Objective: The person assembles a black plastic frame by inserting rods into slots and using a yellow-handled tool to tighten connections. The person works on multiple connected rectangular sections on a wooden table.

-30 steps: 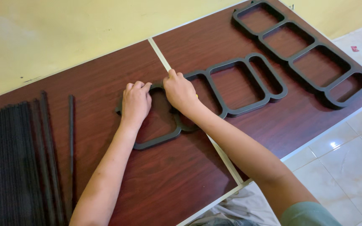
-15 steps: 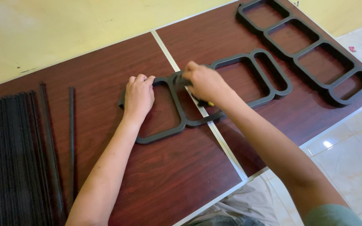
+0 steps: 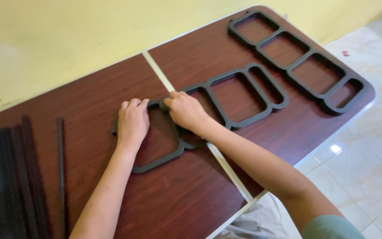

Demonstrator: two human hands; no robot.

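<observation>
Right now both hands, the left hand [image 3: 132, 121] and right hand [image 3: 185, 110], are pressing curled fingers onto the near end of the black frame [image 3: 239, 99], which is lying flat on the brown table [image 3: 191, 194].

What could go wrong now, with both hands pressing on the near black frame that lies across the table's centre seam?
The left hand and right hand bear on one end of the near frame, which spans the pale seam strip; pressing there might flex or skew the long, thin frame. The far frame lies close to the table's rounded corner, so a sliding push could nudge it off. The loose black rods beside the left forearm could get knocked.
</observation>
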